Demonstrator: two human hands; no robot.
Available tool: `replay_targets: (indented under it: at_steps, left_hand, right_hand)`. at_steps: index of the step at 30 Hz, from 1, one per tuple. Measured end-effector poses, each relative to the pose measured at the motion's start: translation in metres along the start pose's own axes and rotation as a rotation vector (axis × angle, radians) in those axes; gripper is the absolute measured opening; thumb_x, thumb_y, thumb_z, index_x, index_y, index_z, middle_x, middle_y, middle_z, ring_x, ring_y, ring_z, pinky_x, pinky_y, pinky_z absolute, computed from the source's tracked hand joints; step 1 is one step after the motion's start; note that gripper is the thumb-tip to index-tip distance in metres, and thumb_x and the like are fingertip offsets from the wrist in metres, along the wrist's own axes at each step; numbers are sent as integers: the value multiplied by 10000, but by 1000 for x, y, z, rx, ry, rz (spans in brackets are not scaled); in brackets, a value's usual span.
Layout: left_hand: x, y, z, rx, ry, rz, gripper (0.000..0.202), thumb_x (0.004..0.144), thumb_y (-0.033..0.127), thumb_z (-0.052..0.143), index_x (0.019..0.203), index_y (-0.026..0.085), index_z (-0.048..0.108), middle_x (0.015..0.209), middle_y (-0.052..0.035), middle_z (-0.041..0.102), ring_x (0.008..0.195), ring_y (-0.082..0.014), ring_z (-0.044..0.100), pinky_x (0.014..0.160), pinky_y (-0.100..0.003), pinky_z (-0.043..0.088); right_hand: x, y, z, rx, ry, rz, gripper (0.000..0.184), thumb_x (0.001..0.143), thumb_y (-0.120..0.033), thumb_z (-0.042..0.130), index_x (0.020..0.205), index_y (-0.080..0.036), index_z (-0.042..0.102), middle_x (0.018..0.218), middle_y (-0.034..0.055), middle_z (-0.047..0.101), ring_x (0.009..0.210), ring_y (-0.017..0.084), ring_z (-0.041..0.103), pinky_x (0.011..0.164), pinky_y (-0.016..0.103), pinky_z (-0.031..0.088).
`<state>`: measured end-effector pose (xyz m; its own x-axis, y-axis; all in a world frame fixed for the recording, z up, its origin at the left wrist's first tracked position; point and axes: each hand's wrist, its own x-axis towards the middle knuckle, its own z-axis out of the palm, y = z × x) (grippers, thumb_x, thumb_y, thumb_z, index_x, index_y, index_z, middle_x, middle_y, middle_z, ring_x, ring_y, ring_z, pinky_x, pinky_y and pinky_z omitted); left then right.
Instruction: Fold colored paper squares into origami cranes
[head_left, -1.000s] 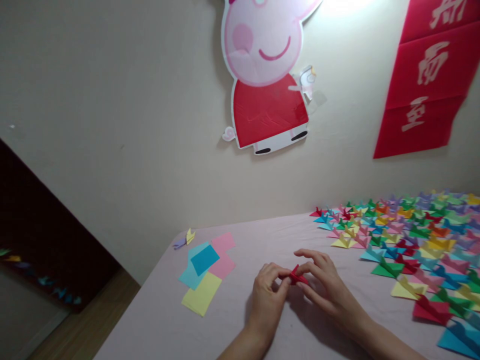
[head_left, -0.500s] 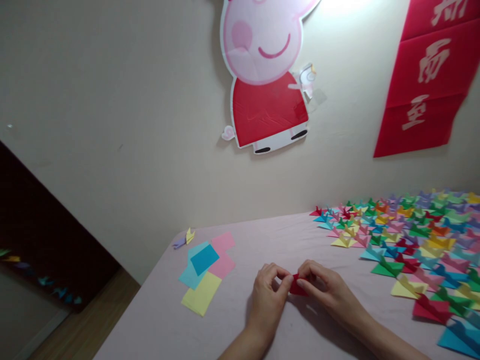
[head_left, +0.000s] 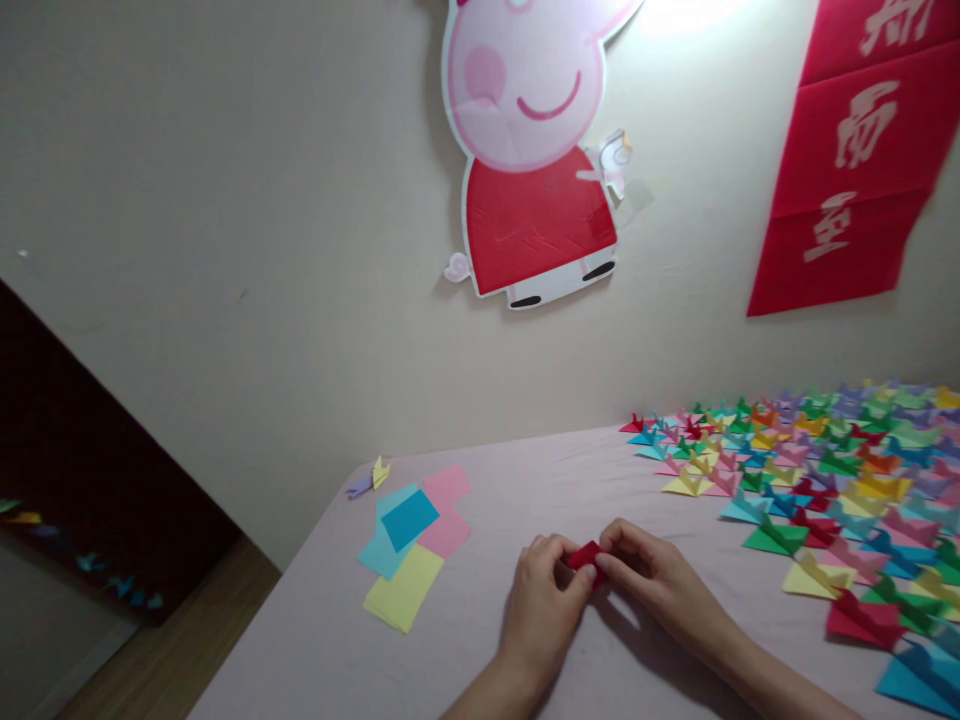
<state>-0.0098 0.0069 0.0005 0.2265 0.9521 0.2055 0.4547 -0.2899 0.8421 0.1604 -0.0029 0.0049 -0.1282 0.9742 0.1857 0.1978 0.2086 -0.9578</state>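
Observation:
A small folded piece of red paper (head_left: 583, 556) is pinched between both my hands just above the pale pink table (head_left: 315, 640). My left hand (head_left: 541, 600) grips its left side with fingers curled. On the paper's right side my right hand (head_left: 651, 578) closes thumb and fingers. Most of the red paper is hidden by my fingertips.
Flat paper squares (head_left: 409, 545) in blue, pink and yellow lie to the left. A small folded yellow and purple piece (head_left: 373, 476) sits near the table's far left corner. Several rows of coloured folded paper shapes (head_left: 825, 490) cover the table's right side. A cartoon pig cutout (head_left: 534, 150) and red banner (head_left: 862, 150) hang on the wall.
My right hand's fingers, spread a second ago, have curled shut on the red paper. Both hands have drawn closer together and slightly toward me.

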Motion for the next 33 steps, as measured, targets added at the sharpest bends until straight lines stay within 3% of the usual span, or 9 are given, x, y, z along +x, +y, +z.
replay_targets:
  at_steps: [8, 10, 13, 15, 18, 23, 28, 33]
  left_hand:
    - [-1, 5, 1, 29, -75, 37, 115, 832, 253, 639, 723, 218, 628, 752, -4, 642, 801, -210, 557, 735, -305, 402]
    - [-3, 5, 1, -12, -90, 16, 27, 819, 220, 645, 811, 224, 619, 728, 16, 639, 771, -197, 563, 718, -293, 404]
    - [-9, 4, 0, -69, -58, -28, 246, 811, 173, 643, 1033, 245, 566, 689, 55, 619, 711, -180, 563, 673, -272, 400]
    - [-13, 2, -2, -13, -33, -13, 284, 803, 142, 637, 1047, 255, 546, 687, 59, 608, 706, -182, 559, 681, -278, 393]
    - [-20, 2, -5, 197, -33, 94, 233, 774, 100, 637, 935, 255, 574, 792, 18, 629, 795, -211, 552, 736, -312, 382]
    - [-28, 6, -13, 507, -73, 349, 195, 824, 124, 645, 974, 244, 608, 1084, -36, 615, 994, -233, 517, 838, -351, 392]
    - [-31, 2, -27, 732, -202, 619, 190, 905, 233, 648, 1088, 223, 597, 1103, 5, 653, 1074, -208, 515, 949, -378, 368]
    - [-31, -4, -29, 822, -211, 717, 326, 909, 370, 654, 1169, 184, 589, 1150, -26, 658, 1081, -221, 525, 946, -385, 365]
  right_hand:
    - [1, 3, 0, -165, 38, -69, 238, 866, -420, 570, 757, -214, 616, 708, -8, 585, 664, 173, 547, 632, 291, 443]
    - [1, 4, -1, -150, 7, -43, 250, 873, -425, 552, 743, -218, 602, 689, -12, 586, 663, 178, 554, 632, 295, 442]
    - [0, 4, -1, -234, 13, -17, 254, 870, -409, 544, 710, -220, 597, 690, 1, 593, 709, 203, 566, 670, 324, 446]
    - [-1, 4, -1, -348, 38, -29, 219, 858, -363, 559, 700, -223, 613, 717, 17, 605, 758, 224, 568, 717, 355, 445]
    - [-2, 6, 2, -518, 42, -102, 142, 841, -260, 591, 708, -233, 633, 783, 34, 633, 827, 242, 553, 774, 385, 428]
    - [-2, 5, 6, -675, -16, -103, 116, 832, -137, 600, 767, -225, 636, 884, 38, 647, 878, 237, 536, 793, 378, 406]
    - [0, -1, 6, -714, -70, -38, 116, 830, -111, 589, 829, -222, 620, 927, 30, 647, 924, 235, 534, 817, 378, 388]
    - [9, -7, 12, -808, -73, 12, 50, 827, -174, 616, 820, -224, 618, 929, 37, 641, 928, 253, 541, 815, 404, 366]
